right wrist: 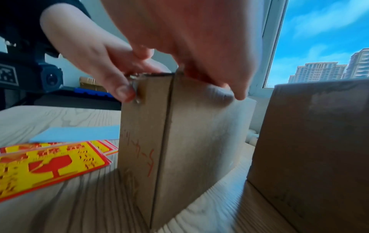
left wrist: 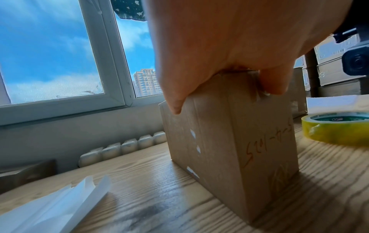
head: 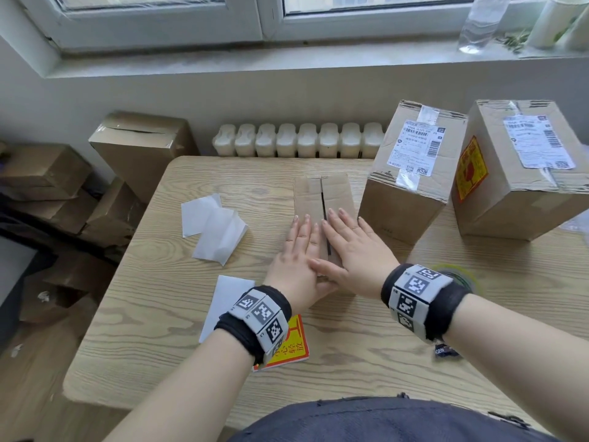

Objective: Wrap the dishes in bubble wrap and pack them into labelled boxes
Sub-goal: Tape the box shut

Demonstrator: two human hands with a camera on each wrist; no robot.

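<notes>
left hand, right hand, flat on cardboard box flaps

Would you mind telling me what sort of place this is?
Probably a home packing corner: a wooden table under a window, taped boxes with shipping labels, and a radiator.

You were in a home room turned packing corner: a wooden table under a window, a white radiator on the far wall, and cardboard boxes stacked at left.
</notes>
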